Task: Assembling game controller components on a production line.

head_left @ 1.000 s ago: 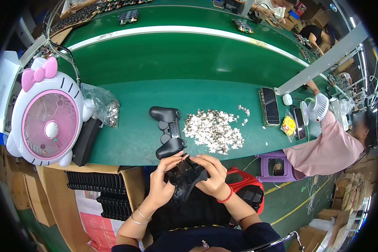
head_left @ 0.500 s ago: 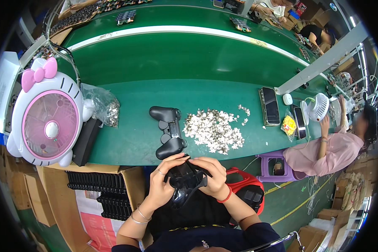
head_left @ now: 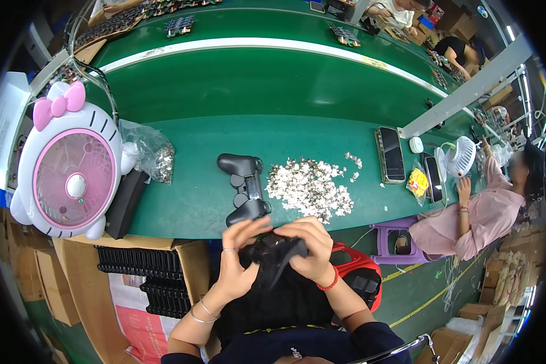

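Note:
Close to my body, just off the bench's near edge, I hold a black game controller shell, tilted and partly smeared by motion. My right hand grips its right side, fingers curled over the far edge. My left hand has its thumb against the left side, while its other fingers are raised and blurred. Beyond my hands a second black game controller lies on the green bench. Right of it spreads a heap of small silvery-white metal parts. Small details of the held shell are hidden by my fingers.
At left stand a pink-and-white fan, a black box and a plastic bag of metal parts. A cardboard box holds stacked black parts. Phones and a small white fan lie right, near a co-worker in pink.
The held shell has turned and tilted in my hands. My left fingers have lifted and spread from its far edge. The co-worker at right has moved their arms.

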`<state>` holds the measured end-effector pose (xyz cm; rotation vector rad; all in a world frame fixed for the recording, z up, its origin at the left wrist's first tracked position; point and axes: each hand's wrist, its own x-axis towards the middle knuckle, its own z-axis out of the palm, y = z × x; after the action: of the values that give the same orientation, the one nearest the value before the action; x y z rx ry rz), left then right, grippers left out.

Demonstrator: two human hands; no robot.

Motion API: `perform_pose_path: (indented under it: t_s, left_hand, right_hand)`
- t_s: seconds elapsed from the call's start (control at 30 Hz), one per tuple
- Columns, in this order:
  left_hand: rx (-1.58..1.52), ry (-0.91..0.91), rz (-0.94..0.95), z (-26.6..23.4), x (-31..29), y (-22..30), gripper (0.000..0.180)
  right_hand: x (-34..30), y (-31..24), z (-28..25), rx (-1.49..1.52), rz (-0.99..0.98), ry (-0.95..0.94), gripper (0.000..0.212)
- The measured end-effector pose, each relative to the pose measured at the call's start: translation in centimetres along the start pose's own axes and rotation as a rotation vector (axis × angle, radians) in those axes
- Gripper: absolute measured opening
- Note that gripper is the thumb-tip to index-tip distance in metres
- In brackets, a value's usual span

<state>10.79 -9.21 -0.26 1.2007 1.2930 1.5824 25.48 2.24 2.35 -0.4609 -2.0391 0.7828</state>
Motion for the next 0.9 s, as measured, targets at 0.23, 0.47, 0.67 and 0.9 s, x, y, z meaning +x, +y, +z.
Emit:
perform_pose_path:
  t_s: [0.23,0.47,0.67,0.9]
  left_hand:
    - [0.185,0.374,0.151,-0.5,0.5,0.1,0.064]
    - [0.373,0.465,0.024,-0.9,0.7,-0.1,0.053]
    - [0.307,0.257,-0.237,-1.0,1.3,-0.4,0.060]
    - [0.352,0.238,-0.258,-1.7,1.7,-0.7,0.064]
  right_hand:
    - [3.7,1.9,2.3,0.179,0.568,0.102,0.017]
    - [6.7,4.3,4.8,0.120,0.613,-0.092,0.026]
    - [6.6,5.3,4.7,-0.099,0.460,-0.056,0.035]
    - [7.2,5.4,4.1,-0.121,0.605,-0.213,0.054]
